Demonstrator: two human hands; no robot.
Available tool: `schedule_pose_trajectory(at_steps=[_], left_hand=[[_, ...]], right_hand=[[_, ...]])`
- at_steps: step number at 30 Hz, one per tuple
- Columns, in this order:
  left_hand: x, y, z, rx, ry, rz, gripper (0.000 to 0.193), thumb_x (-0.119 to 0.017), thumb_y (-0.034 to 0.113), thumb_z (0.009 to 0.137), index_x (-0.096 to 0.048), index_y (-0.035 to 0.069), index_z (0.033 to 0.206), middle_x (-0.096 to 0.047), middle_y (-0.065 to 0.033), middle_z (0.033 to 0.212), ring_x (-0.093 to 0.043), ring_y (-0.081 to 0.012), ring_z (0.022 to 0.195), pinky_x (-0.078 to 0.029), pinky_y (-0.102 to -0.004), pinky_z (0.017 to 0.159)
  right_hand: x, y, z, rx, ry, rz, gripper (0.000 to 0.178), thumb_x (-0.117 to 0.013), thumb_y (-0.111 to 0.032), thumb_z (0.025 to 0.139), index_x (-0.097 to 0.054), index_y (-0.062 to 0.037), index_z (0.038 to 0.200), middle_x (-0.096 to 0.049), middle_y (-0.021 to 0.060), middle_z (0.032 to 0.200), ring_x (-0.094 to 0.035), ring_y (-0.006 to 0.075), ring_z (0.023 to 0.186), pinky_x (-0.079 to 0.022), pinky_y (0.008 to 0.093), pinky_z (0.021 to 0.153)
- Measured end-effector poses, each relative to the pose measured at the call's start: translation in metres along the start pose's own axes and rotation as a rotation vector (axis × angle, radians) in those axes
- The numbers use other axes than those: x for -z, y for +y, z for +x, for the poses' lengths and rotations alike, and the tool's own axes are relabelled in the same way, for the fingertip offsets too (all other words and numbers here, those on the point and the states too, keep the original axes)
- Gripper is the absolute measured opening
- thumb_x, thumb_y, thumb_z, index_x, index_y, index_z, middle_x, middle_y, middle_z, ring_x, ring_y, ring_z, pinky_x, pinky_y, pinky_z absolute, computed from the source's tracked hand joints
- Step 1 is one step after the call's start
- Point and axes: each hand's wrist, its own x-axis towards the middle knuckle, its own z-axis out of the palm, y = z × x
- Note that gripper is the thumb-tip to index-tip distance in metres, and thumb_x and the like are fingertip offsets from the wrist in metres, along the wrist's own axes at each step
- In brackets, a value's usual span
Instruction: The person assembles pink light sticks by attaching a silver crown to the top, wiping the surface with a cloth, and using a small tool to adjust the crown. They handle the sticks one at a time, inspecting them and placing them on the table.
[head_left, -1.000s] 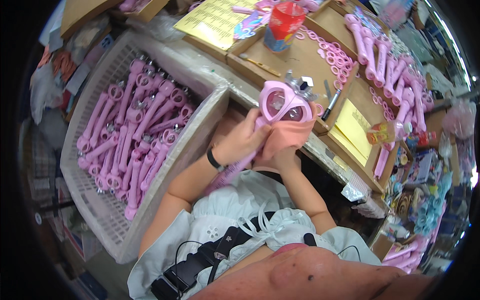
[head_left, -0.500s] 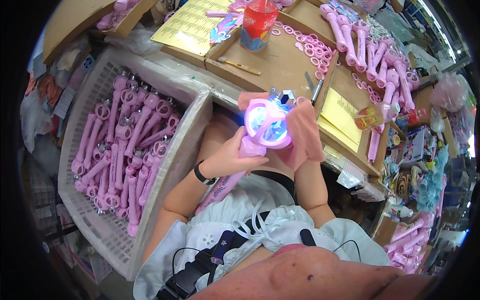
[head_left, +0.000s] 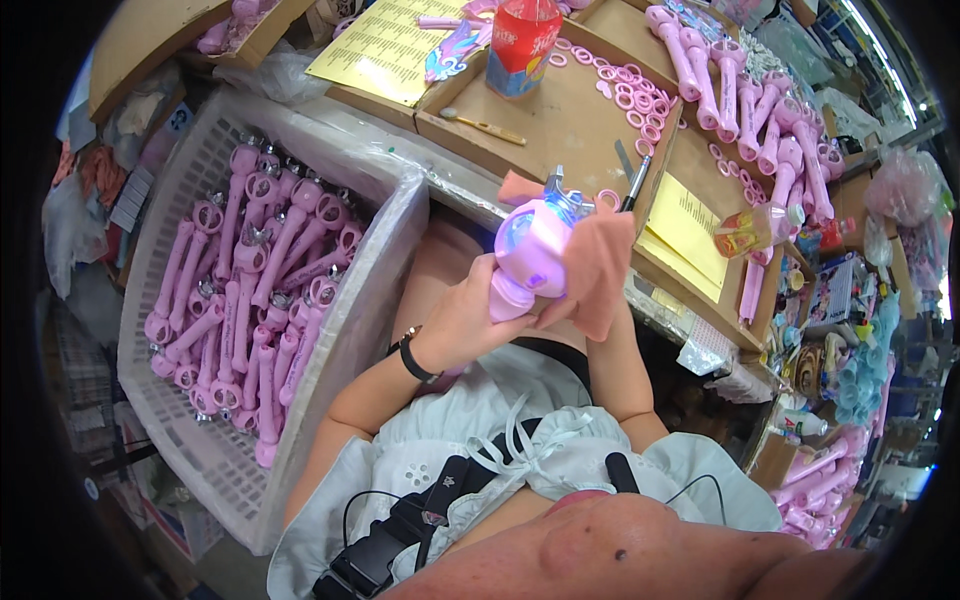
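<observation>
My left hand [head_left: 468,318] is closed around the neck of a pink toy wand [head_left: 532,252], whose round head glows bluish. A small silvery piece sticks up from the head's far side. An orange-brown cloth [head_left: 603,270] lies against the right of the head and partly behind it, held by my right hand [head_left: 557,313]. The cloth hides most of that hand's fingers. Below my left wrist, the wand's handle is mostly out of sight.
Left of me stands a pale plastic crate [head_left: 345,365] of similar pink wands. Ahead, a cardboard tray [head_left: 455,165] holds a red drink bottle [head_left: 523,50], a small brush [head_left: 485,127], a cutter knife [head_left: 636,182] and pink rings [head_left: 625,97]. More wands [head_left: 727,85] lie at far right.
The wand has turned in my left hand, so its bright lit face now points more away and the pink shell shows. The cloth has shifted slightly with it.
</observation>
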Motion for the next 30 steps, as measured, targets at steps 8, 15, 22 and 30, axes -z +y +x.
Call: schedule_pose_trajectory(at_steps=[8, 15, 22, 30], left_hand=[[0.006, -0.02, 0.015, 0.136, -0.577, -1.025, 0.057, -0.073, 0.017, 0.076, -0.04, 0.001, 0.12, -0.06, -0.0115, 0.091, -0.062, -0.0206, 0.064, -0.051, -0.031, 0.056], [-0.001, -0.006, 0.012, -0.069, 0.063, -0.078, 0.066, -0.074, 0.029, 0.076, -0.039, -0.006, 0.119, -0.059, -0.0206, 0.107, -0.061, -0.0271, 0.097, -0.048, -0.0341, 0.081], [-0.001, -0.013, 0.018, 0.002, 0.053, -0.046, 0.065, -0.07, 0.028, 0.076, -0.035, -0.004, 0.121, -0.057, -0.0242, 0.108, -0.06, -0.0346, 0.098, -0.047, -0.0392, 0.081], [-0.011, -0.012, 0.012, -0.056, 0.181, 0.234, 0.061, -0.068, 0.022, 0.076, -0.033, -0.003, 0.119, -0.055, -0.0268, 0.101, -0.057, -0.0448, 0.089, -0.047, -0.0456, 0.073]], right_hand=[[0.001, 0.003, -0.01, 0.023, 0.385, 0.202, 0.016, -0.06, -0.015, 0.074, -0.054, -0.002, 0.079, -0.05, 0.0128, 0.079, -0.046, 0.0316, 0.074, -0.037, 0.0373, 0.067], [-0.035, 0.003, -0.026, -0.216, 0.394, 0.425, 0.023, -0.058, -0.013, 0.076, -0.051, -0.0013, 0.095, -0.049, 0.0118, 0.091, -0.046, 0.0308, 0.081, -0.038, 0.039, 0.074], [-0.086, -0.038, -0.062, -0.814, 0.34, 1.261, 0.031, -0.055, -0.017, 0.082, -0.048, -0.0042, 0.11, -0.049, 0.0091, 0.099, -0.048, 0.0267, 0.091, -0.039, 0.0356, 0.083], [-0.053, 0.023, -0.038, -0.058, 0.196, 0.052, 0.037, -0.058, -0.014, 0.079, -0.047, -0.0052, 0.114, -0.049, 0.0075, 0.098, -0.048, 0.024, 0.096, -0.04, 0.0327, 0.087]])
